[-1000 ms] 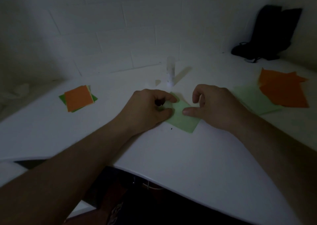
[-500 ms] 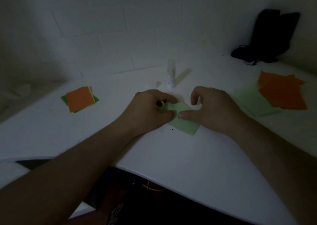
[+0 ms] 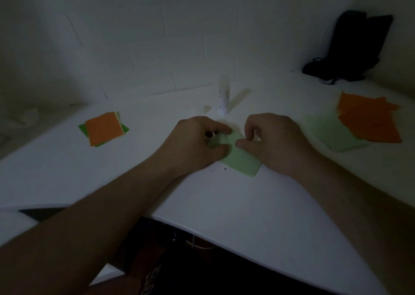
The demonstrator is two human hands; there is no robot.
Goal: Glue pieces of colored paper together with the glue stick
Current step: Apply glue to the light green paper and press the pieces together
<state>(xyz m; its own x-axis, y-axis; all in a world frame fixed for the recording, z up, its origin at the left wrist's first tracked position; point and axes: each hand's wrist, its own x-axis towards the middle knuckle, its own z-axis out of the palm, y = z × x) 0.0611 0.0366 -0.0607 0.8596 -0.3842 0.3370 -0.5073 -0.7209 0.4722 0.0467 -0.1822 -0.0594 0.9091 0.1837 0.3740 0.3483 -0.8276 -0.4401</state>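
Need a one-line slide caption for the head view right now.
Both hands, left hand and right hand, pinch a light green paper on the white table; glue stick stands upright behind.

Dim light falls on a white tabletop set against a white block wall; a black bag leans in the right corner.

Nothing readable here tbh; the glue stick has a few dark specks on its white body that could be print, but it's way too dim and blurry to make out; there's some pale marking on the dark clothing at the bottom edge, can't read that either
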